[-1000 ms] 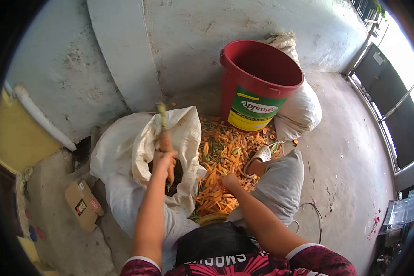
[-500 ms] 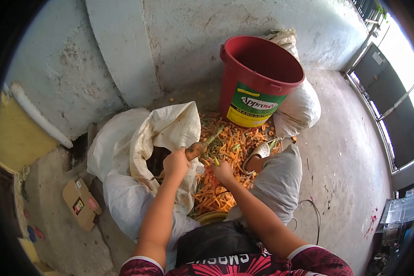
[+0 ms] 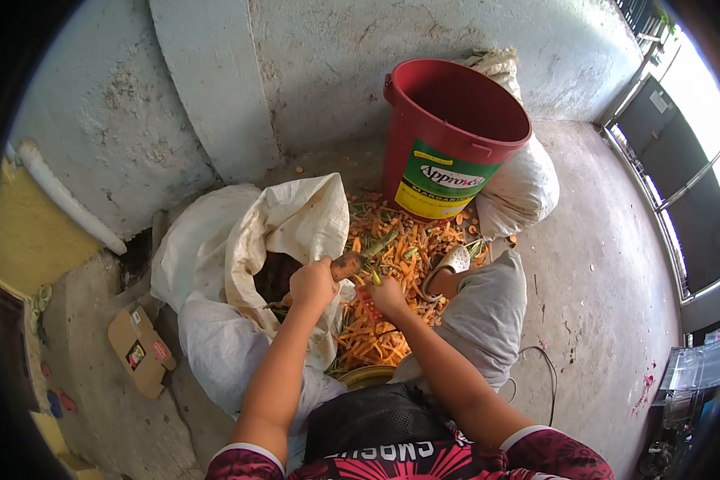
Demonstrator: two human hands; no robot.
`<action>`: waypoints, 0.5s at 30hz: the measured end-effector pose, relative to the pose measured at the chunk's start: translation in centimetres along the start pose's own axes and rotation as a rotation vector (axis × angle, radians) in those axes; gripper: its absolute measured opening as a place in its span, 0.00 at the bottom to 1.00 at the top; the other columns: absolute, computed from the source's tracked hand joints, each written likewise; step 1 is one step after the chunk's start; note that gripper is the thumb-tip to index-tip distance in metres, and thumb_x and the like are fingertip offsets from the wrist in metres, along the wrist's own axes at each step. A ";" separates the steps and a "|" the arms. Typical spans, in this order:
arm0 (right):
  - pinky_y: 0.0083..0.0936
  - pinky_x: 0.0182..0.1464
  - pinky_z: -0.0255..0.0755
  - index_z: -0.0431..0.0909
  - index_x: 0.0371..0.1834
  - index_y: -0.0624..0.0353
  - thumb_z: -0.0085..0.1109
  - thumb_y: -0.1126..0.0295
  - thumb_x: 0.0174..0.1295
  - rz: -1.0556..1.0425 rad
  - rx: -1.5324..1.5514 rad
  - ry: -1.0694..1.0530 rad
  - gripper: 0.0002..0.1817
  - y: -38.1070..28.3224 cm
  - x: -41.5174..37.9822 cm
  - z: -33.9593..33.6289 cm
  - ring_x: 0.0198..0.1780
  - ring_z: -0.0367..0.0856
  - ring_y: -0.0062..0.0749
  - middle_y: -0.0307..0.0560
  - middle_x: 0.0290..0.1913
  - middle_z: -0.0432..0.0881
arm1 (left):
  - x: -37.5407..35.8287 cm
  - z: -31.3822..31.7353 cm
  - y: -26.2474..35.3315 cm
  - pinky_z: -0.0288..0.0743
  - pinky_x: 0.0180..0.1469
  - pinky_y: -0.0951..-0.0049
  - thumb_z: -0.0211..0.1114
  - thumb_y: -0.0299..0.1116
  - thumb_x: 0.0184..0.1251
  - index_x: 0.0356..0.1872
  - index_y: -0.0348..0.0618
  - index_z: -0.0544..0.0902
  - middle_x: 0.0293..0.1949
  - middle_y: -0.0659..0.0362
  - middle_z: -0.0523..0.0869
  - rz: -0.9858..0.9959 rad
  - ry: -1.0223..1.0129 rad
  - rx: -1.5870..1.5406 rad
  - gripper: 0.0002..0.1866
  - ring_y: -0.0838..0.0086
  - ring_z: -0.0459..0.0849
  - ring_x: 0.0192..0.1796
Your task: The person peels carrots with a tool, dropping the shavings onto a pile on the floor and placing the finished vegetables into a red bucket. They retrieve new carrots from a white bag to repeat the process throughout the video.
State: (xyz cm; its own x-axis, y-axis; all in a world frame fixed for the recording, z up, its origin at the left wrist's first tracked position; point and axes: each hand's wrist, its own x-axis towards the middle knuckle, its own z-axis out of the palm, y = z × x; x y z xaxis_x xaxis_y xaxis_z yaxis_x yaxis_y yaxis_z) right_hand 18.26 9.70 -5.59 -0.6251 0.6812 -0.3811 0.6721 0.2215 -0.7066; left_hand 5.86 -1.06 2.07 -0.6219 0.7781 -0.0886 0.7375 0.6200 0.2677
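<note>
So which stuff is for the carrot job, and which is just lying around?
Seems part of the job:
carrot, in the left hand
small yellow thing in the right hand, too small to name
orange scraps on the floor
open sack
perhaps the red bucket

Probably just lying around:
cardboard piece
dark cable
</note>
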 end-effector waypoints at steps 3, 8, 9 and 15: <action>0.37 0.40 0.68 0.74 0.37 0.64 0.45 0.54 0.57 0.031 0.044 -0.004 0.21 0.1 0.1 0.1 0.36 0.76 0.51 0.60 0.30 0.77 | 0.0 0.4 0.3 0.75 0.29 0.66 0.64 0.33 0.38 0.29 0.42 0.74 0.22 0.53 0.80 0.063 0.054 0.065 0.14 0.62 0.80 0.29; 0.35 0.31 0.68 0.74 0.30 0.68 0.48 0.58 0.56 0.185 0.188 -0.072 0.20 1.2 0.8 0.3 0.28 0.76 0.47 0.60 0.26 0.77 | -0.2 2.1 0.5 0.74 0.30 0.66 0.63 0.33 0.38 0.30 0.40 0.75 0.22 0.53 0.80 0.169 0.143 0.076 0.14 0.61 0.80 0.28; 0.36 0.30 0.68 0.74 0.29 0.69 0.48 0.58 0.56 0.166 0.183 -0.044 0.20 0.9 0.6 -0.1 0.27 0.76 0.46 0.59 0.25 0.77 | -0.1 2.2 0.5 0.74 0.30 0.66 0.63 0.33 0.37 0.30 0.40 0.75 0.22 0.52 0.79 0.147 0.086 0.001 0.14 0.60 0.79 0.28; 0.37 0.27 0.67 0.74 0.28 0.70 0.48 0.59 0.56 0.127 0.160 0.005 0.19 1.0 0.4 -0.7 0.24 0.76 0.45 0.58 0.24 0.77 | 0.4 1.7 0.0 0.74 0.32 0.64 0.64 0.35 0.38 0.25 0.39 0.74 0.27 0.51 0.80 0.158 -0.149 -0.249 0.13 0.61 0.80 0.29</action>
State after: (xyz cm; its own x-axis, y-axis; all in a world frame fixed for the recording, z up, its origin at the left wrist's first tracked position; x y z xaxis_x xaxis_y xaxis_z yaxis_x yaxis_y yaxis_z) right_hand 18.89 10.67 -6.04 -0.5372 0.7001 -0.4704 0.6736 0.0205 -0.7388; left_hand 6.09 -0.62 0.37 -0.4459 0.8805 -0.1612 0.7237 0.4606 0.5139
